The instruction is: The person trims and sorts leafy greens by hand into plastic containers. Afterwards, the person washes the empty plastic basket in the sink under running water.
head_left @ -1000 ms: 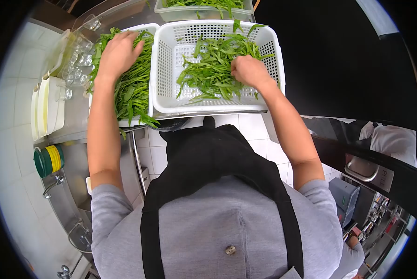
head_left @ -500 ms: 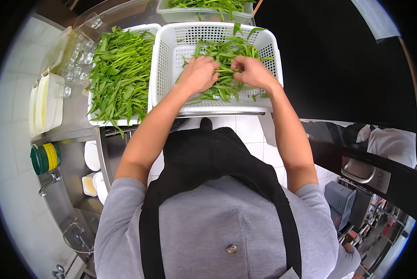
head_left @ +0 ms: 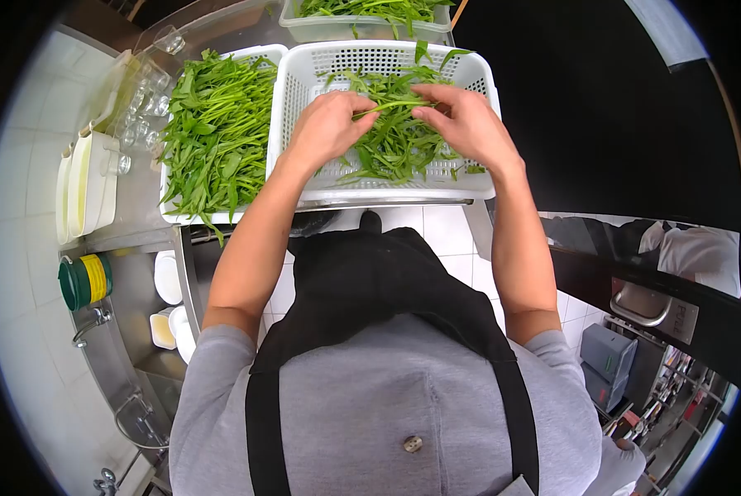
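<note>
Leafy green stems that look like water spinach (head_left: 403, 153) lie loosely in a white perforated basket (head_left: 300, 124). Over them, my left hand (head_left: 327, 124) pinches one end of a pale green stem (head_left: 394, 105) between thumb and fingers. The other end is between the thumb and fingers of my right hand (head_left: 468, 124), so the stem spans the gap between both hands. Close by on the left, a second white basket (head_left: 165, 178) is heaped with long green stems and leaves (head_left: 222, 136).
A clear plastic tub (head_left: 362, 31) with more greens stands behind the baskets. Drinking glasses (head_left: 143, 99) and cream containers (head_left: 98, 186) line the left side of the counter. Below left is a sink with a tap (head_left: 89, 331). A black panel (head_left: 594, 107) stands at right.
Both hands have risen out of the loose greens and moved slightly apart. A single stem now stretches between them.
</note>
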Demonstrator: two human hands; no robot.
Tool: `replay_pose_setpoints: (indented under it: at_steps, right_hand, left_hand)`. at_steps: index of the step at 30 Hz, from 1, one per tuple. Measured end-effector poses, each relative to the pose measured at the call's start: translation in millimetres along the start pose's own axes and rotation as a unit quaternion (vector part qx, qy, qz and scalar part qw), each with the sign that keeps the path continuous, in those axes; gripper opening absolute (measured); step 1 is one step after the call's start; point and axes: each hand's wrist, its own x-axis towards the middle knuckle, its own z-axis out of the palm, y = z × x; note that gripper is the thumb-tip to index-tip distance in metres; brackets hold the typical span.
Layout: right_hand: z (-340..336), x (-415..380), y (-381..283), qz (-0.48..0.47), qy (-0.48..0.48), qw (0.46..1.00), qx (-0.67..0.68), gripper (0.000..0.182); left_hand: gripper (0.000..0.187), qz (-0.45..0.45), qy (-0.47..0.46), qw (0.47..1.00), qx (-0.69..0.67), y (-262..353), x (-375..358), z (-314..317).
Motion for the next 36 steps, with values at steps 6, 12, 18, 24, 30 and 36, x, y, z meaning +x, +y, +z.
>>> replay_pose_setpoints:
  at_steps: [6, 12, 18, 24, 30, 36]
  right_hand:
    - [9.3, 0.0, -7.0, -0.059, 0.049, 0.997, 0.004, 0.018]
    - [23.1, -0.8, -8.0, -0.102, 0.087, 0.990, -0.045, 0.015]
    - [8.8, 5.5, 11.1, -0.087, 0.301, 0.946, -0.076, 0.016]
    - [9.8, 7.8, 47.3, 0.059, 0.089, 0.988, -0.114, 0.027]
    - [73.7, 18.1, 76.0, 0.033, -0.172, 0.956, -0.235, 0.027]
    - [61.2, 19.5, 92.8, -0.121, -0.099, 0.958, -0.240, 0.014]
  left_hand:
    - [0.027, 0.070, 0.034, 0.997, -0.011, 17.2, 0.5, 1.1]
    - [0.025, 0.003, 0.076, 0.997, 0.008, 30.3, 5.4, 3.8]
    - [0.024, -0.144, 0.126, 0.926, -0.325, -16.9, 18.5, 1.8]
    - [0.026, -0.099, 0.175, 0.969, -0.142, -3.9, 6.4, -21.7]
    - [0.021, 0.016, 0.193, 0.979, 0.065, -15.5, 5.6, -11.7]
    - [0.019, 0.006, 0.125, 0.976, -0.179, -22.5, -1.3, 8.9]
